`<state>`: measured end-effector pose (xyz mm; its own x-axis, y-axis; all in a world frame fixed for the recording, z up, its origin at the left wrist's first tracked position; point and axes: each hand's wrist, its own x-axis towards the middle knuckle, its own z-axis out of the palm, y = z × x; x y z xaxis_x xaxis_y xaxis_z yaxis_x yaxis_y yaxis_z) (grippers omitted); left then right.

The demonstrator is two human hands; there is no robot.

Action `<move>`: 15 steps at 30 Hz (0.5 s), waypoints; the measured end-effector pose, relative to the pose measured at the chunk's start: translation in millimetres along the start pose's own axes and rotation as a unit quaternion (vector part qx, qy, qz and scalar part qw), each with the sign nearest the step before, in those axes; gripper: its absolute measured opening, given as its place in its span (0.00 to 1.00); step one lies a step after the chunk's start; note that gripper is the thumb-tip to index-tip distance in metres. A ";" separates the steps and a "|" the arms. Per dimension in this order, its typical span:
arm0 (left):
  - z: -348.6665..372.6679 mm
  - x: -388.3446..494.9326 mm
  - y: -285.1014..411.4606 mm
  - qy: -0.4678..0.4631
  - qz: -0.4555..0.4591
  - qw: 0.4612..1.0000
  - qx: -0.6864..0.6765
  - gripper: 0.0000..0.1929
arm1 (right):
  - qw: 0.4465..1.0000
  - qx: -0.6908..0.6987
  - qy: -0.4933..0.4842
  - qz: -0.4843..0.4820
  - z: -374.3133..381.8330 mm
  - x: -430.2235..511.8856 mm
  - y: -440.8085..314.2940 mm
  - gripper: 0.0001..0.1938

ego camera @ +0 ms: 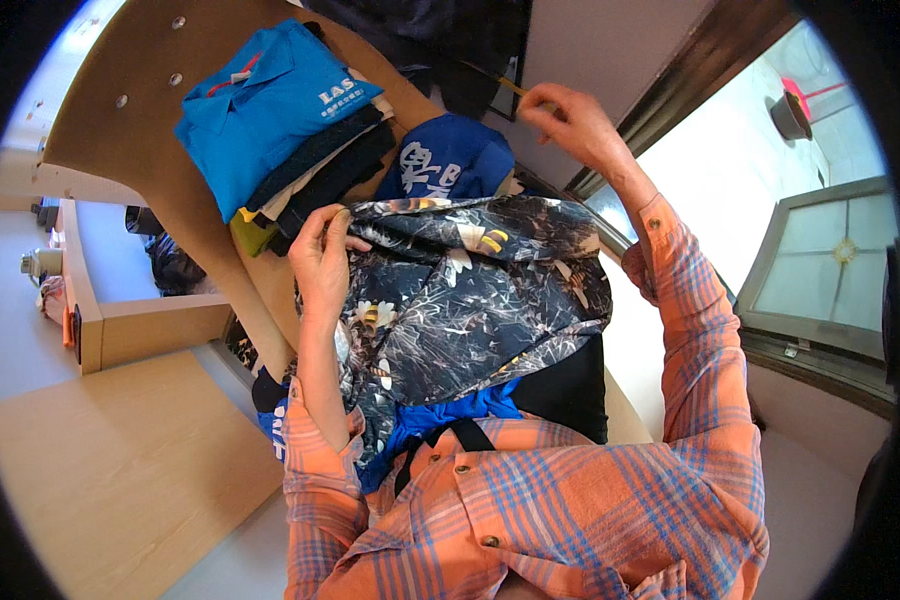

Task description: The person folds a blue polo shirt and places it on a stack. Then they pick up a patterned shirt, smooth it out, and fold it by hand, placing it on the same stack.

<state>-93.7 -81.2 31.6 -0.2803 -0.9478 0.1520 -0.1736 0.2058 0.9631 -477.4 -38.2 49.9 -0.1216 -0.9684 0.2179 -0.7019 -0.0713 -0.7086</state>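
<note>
My left hand [322, 255] pinches the upper left edge of a black garment [472, 322] with a bee and white flower print, which lies spread in front of me. My right hand [566, 124] is raised beyond the garment's far right side, its fingers curled; a thin yellow strip shows at the fingers, and I cannot tell if they hold it. Just past the garment lies a blue printed cloth item [454, 157]. A folded blue polo shirt [270, 97] tops a stack of dark and beige folded clothes [330, 165] at the upper left. Blue fabric [457, 409] and black cloth [566, 390] lie under the garment's near edge.
The clothes rest on a brown board-like surface [105, 112]. At the left is a pale wooden cabinet [142, 435] with a shelf holding dark bags [172, 262]. On the right are a dark window frame [675, 67], a hinged glass pane [825, 262] and a brown pot [790, 116].
</note>
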 end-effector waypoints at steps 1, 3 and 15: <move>0.7 0.7 -1.5 -0.004 -0.010 1.000 0.000 0.09 | 0.996 -0.039 -0.048 -0.070 5.5 4.1 -0.3 0.14; 3.1 1.2 -5.8 -0.014 -0.011 1.000 -0.013 0.09 | 0.978 -0.035 -0.181 -0.096 20.2 -1.9 0.3 0.20; -3.4 -10.6 -15.8 -0.025 -0.028 0.999 0.008 0.08 | 0.961 0.062 -0.263 0.062 14.4 -47.0 9.3 0.09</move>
<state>-84.8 -75.2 15.5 -0.3164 -0.9447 0.0864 -0.2061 0.1574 0.9658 -468.1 3.2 23.4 0.1955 -0.9557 -0.2201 -0.6123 0.0563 -0.7886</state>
